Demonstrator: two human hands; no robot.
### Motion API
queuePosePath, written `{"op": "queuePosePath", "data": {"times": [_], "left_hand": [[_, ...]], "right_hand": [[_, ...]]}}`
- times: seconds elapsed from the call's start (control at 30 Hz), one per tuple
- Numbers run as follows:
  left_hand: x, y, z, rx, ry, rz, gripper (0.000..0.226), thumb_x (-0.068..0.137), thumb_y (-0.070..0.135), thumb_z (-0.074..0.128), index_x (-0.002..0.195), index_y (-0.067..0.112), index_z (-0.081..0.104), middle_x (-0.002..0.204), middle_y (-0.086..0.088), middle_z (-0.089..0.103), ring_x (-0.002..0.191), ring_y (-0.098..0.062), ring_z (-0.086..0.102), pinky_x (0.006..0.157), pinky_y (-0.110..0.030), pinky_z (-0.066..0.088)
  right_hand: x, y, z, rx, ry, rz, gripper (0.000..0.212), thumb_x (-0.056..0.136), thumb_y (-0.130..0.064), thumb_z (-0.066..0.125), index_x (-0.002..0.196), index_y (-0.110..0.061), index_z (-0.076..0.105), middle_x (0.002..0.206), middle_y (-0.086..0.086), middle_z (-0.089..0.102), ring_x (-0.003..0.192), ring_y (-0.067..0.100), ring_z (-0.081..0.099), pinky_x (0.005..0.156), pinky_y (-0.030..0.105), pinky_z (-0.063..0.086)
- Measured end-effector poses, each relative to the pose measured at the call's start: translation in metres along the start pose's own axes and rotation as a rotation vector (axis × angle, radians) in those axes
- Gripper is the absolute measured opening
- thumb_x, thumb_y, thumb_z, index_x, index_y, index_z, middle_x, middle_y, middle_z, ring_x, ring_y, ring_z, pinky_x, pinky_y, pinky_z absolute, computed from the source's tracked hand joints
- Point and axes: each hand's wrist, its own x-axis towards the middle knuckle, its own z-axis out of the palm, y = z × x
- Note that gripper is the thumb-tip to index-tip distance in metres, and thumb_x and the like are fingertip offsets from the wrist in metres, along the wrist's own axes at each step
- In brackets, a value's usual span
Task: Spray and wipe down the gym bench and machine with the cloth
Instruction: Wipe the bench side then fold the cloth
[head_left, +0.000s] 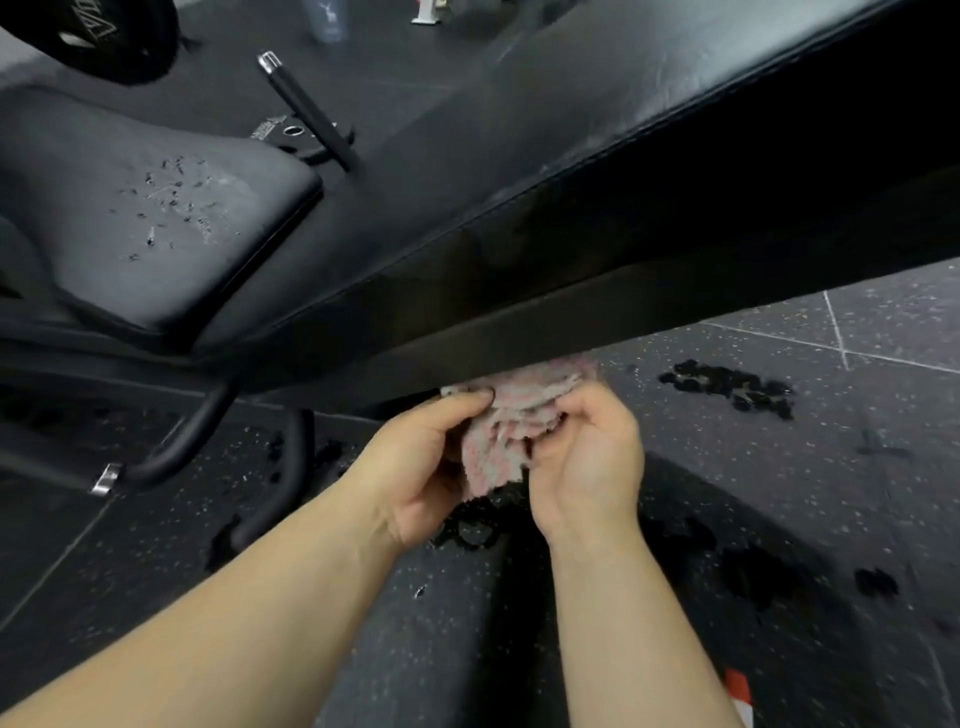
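Observation:
Both hands hold a pink and grey cloth (511, 426) just below the lower edge of the long black bench pad (571, 171), which slants across the view. My left hand (415, 467) pinches the cloth's left edge between thumb and fingers. My right hand (592, 457) grips its right side with curled fingers. The bunched cloth hangs between them, its top touching or close under the pad's edge. The black seat pad (156, 218) at left carries scuffs and small tears. No spray bottle shows near my hands.
Black tubular frame legs (208, 431) with a chrome cap stand at lower left. A black handle bar (306, 109) sticks up behind the seat. Dark wet spots (727, 384) mark the speckled rubber floor. A grey bottle (328, 21) stands far back.

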Motion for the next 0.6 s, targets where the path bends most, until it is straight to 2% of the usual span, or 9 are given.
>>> {"op": "queuePosePath", "data": {"times": [0.1,0.17,0.23,0.3,0.37,0.43,0.5,0.53,0.6], "left_hand": [[0.004,-0.013,-0.008,0.058,0.243,0.107,0.016,0.090,0.002,0.060,0.103,0.009,0.063,0.089,-0.009,0.074,0.073,-0.020,0.071,0.061,-0.030,0.057],[0.002,-0.019,-0.016,0.024,0.324,0.184,0.018,0.088,-0.007,0.055,0.092,0.011,0.059,0.078,-0.008,0.069,0.067,-0.019,0.066,0.061,-0.032,0.054],[0.001,-0.023,-0.023,-0.108,0.231,0.204,0.019,0.086,-0.006,0.053,0.097,0.006,0.063,0.086,-0.012,0.066,0.081,-0.026,0.062,0.073,-0.036,0.050],[-0.002,-0.025,-0.027,-0.169,0.084,0.195,0.016,0.087,0.007,0.056,0.096,0.009,0.070,0.092,-0.011,0.066,0.088,-0.024,0.060,0.076,-0.034,0.048],[0.002,-0.028,-0.027,-0.129,0.091,0.208,0.014,0.089,0.015,0.060,0.091,0.015,0.074,0.093,-0.009,0.070,0.086,-0.022,0.063,0.077,-0.035,0.048],[0.008,-0.029,-0.017,-0.200,0.184,0.241,0.015,0.092,0.011,0.058,0.092,0.012,0.073,0.089,-0.010,0.072,0.080,-0.025,0.068,0.075,-0.035,0.052],[0.008,-0.022,-0.001,-0.426,0.160,0.276,0.018,0.091,-0.002,0.051,0.099,0.002,0.066,0.093,-0.015,0.073,0.085,-0.028,0.072,0.081,-0.039,0.059],[0.005,-0.018,0.006,-0.592,0.114,0.290,0.018,0.087,-0.008,0.046,0.096,-0.002,0.061,0.094,-0.019,0.071,0.088,-0.031,0.071,0.086,-0.045,0.058],[-0.002,-0.017,0.014,-0.889,-0.035,0.288,0.020,0.079,-0.001,0.042,0.092,-0.001,0.057,0.101,-0.024,0.068,0.101,-0.040,0.066,0.093,-0.058,0.050]], "right_hand": [[0.000,0.008,0.002,0.083,0.054,0.078,0.038,0.092,-0.021,0.039,0.065,-0.010,0.062,0.072,0.006,0.068,0.067,0.021,0.067,0.061,0.026,0.052],[-0.006,0.017,0.004,0.004,0.059,0.155,0.055,0.098,-0.032,0.034,0.062,-0.002,0.061,0.087,0.009,0.076,0.075,0.020,0.074,0.069,0.030,0.052],[-0.011,0.027,0.004,-0.085,0.027,0.209,0.067,0.100,-0.035,0.029,0.053,0.005,0.057,0.093,0.015,0.076,0.086,0.024,0.074,0.075,0.034,0.049],[-0.011,0.032,0.004,-0.166,0.017,0.191,0.071,0.100,-0.037,0.026,0.055,0.002,0.065,0.096,0.015,0.076,0.095,0.026,0.072,0.084,0.036,0.049],[-0.007,0.026,0.005,-0.173,0.090,0.086,0.064,0.100,-0.040,0.026,0.073,-0.005,0.073,0.099,0.011,0.076,0.097,0.025,0.071,0.090,0.038,0.048],[-0.003,0.008,0.008,-0.034,0.172,-0.073,0.051,0.099,-0.042,0.028,0.096,-0.011,0.069,0.103,0.007,0.075,0.101,0.023,0.069,0.093,0.038,0.046],[-0.004,-0.017,0.015,0.138,0.145,-0.229,0.043,0.098,-0.045,0.032,0.101,-0.015,0.062,0.102,0.004,0.069,0.099,0.020,0.066,0.093,0.037,0.046],[-0.006,-0.030,0.018,0.170,0.094,-0.289,0.041,0.097,-0.047,0.033,0.103,-0.017,0.061,0.101,0.003,0.066,0.096,0.020,0.065,0.092,0.037,0.048],[-0.014,-0.048,0.022,0.130,0.019,-0.345,0.044,0.095,-0.051,0.039,0.111,-0.017,0.063,0.103,0.002,0.068,0.099,0.021,0.066,0.092,0.039,0.052]]}}
